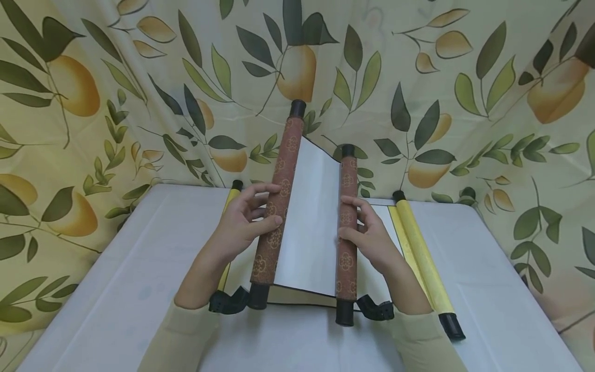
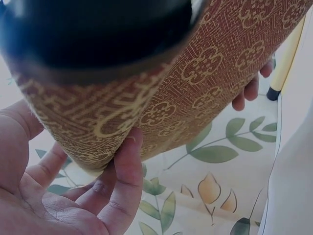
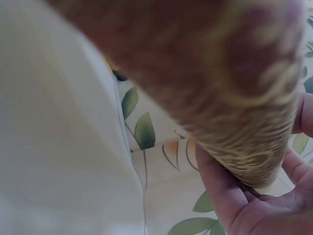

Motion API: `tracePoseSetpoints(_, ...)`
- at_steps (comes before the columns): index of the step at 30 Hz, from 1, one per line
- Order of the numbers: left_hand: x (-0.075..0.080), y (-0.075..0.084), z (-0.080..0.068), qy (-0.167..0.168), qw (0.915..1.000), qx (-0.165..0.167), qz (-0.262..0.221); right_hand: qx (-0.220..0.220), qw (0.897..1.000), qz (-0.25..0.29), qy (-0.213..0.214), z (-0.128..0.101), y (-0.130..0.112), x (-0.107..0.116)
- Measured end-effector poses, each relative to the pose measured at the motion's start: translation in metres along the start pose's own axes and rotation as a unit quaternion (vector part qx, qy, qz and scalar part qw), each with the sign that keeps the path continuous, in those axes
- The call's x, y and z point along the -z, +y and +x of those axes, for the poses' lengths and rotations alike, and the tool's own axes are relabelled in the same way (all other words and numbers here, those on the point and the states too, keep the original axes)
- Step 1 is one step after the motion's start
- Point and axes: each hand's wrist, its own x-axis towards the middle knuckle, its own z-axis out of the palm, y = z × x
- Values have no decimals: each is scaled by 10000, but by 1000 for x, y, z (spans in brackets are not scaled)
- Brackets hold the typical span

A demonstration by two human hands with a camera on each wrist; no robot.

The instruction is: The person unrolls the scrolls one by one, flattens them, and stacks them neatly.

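Note:
A partly unrolled hanging scroll [image 1: 285,170] with reddish-brown, gold-flowered backing is held up in front of me, tilted. My left hand [image 1: 237,227] grips its left roll, thumb on the near side and fingers around the back. Around the narrower right roll [image 1: 347,263] curl the fingers and thumb of my right hand [image 1: 372,232]. Blank white paper [image 1: 311,222] spans between the two rolls, which end in black knobs. Patterned fabric [image 2: 195,83] fills much of the left wrist view, with left fingertips pressing its underside. The right wrist view shows the right roll [image 3: 234,98] blurred, fingers beneath it.
A second scroll with yellow rolls [image 1: 425,258] lies spread on the white-covered table [image 1: 488,274], partly hidden behind the raised one. Its left roll [image 1: 230,199] shows beside my left hand. A fruit-and-leaf patterned curtain [image 1: 418,77] stands behind the table.

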Motion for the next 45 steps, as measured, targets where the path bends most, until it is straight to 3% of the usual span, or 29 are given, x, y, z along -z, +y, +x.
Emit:
tracePoseSetpoints(30,4,5,-4,45,10000,-72,2,-5,9994,-175,-299,0,3,6)
tracePoseSetpoints(45,6,5,-4,25,9999,-121,58,-105,9994,-261,-200,-1,7,7)
